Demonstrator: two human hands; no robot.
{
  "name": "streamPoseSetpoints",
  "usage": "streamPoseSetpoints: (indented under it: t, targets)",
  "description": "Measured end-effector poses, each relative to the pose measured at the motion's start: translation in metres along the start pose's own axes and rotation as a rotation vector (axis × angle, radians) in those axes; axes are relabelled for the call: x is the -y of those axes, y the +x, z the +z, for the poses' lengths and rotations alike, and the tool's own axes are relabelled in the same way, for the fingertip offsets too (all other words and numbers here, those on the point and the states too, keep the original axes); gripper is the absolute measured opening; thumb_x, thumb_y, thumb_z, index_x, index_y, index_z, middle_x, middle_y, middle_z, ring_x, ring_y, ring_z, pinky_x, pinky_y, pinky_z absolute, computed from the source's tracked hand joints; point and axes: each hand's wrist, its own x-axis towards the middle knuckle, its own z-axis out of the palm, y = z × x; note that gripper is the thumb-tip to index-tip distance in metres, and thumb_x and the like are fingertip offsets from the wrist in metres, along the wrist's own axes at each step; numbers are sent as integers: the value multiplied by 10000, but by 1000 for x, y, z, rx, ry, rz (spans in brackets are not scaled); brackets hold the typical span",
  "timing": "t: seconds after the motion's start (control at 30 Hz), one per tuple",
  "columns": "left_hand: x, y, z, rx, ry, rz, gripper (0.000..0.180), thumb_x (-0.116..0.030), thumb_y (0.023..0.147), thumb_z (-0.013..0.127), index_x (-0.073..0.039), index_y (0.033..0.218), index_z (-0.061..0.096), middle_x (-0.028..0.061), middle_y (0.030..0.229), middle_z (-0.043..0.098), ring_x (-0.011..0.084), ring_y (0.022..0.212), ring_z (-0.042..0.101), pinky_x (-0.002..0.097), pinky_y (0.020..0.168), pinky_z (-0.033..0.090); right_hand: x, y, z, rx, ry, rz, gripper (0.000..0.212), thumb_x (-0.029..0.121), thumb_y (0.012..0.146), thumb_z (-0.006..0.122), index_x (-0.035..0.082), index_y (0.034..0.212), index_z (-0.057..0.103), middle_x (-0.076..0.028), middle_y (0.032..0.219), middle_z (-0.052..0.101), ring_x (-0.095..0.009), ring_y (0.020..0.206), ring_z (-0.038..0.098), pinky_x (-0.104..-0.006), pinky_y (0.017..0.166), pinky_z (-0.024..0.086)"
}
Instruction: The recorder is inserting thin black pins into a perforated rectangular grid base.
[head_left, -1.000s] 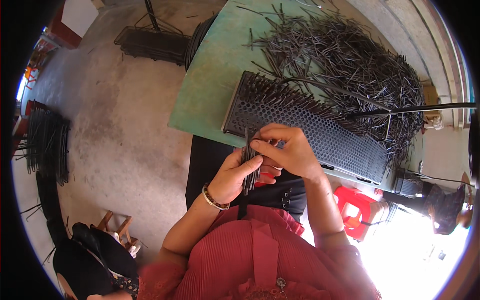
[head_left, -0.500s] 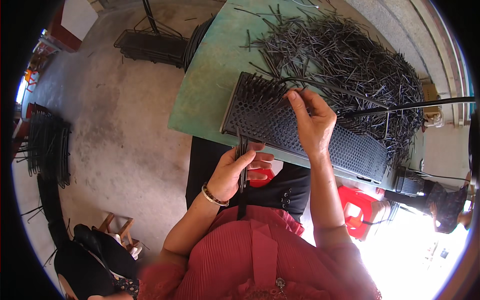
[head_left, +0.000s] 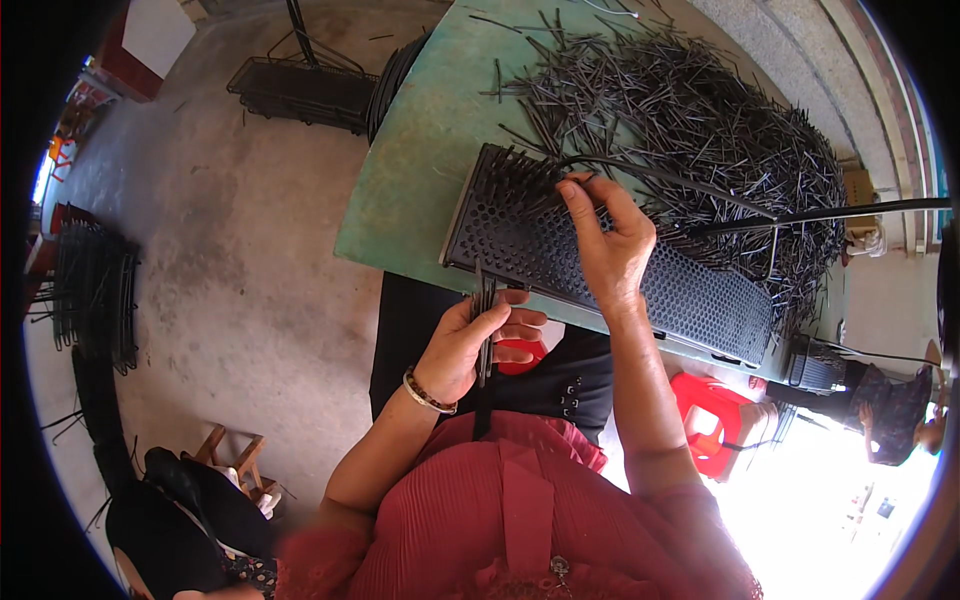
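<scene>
A long black panel full of small holes (head_left: pixel 690 300) lies along the near edge of the green table. Many short black strips (head_left: pixel 520 180) stand up out of the holes at its far left end. My left hand (head_left: pixel 462 345), with a beaded bracelet at its wrist, grips a bundle of thin black strips (head_left: pixel 485 310) just off the panel's near edge. Above the panel, beside the standing strips, my right hand (head_left: pixel 612 240) is closed in a pinch, a black strip showing dark at the fingertips. Its lower end is lost among the others.
A large heap of loose black strips (head_left: pixel 700 130) covers the far right of the green table (head_left: pixel 410 190). A black rod frame (head_left: pixel 840 210) reaches over heap and panel. Red stools (head_left: pixel 705 425) stand below. Wire racks (head_left: pixel 310 95) rest on the floor, left. Other people are at lower left and far right.
My right hand has shifted slightly left along the panel, closer to the standing strips. My left hand and its bundle have stayed almost where they were.
</scene>
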Motion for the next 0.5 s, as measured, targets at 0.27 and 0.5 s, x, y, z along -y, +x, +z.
streamPoseSetpoints:
  t: [0.27,0.5]
  targets:
    - [-1,-2,-1,-9,0,-5,361,-208,982,452,34,1249,476,180,1101,633,213,932,644,338,726,566,5,-6,7,-47,-157,-160,146,84,770,746,17,885,687,-87,845,687,-228,750,614,-318,709,478]
    - [-1,-1,0,-5,-7,-14,358,-202,982,451,37,1247,477,187,1102,631,210,923,643,332,720,567,-4,-8,14,6,-123,-156,152,76,763,744,16,890,685,-77,830,689,-215,743,624,-318,711,466]
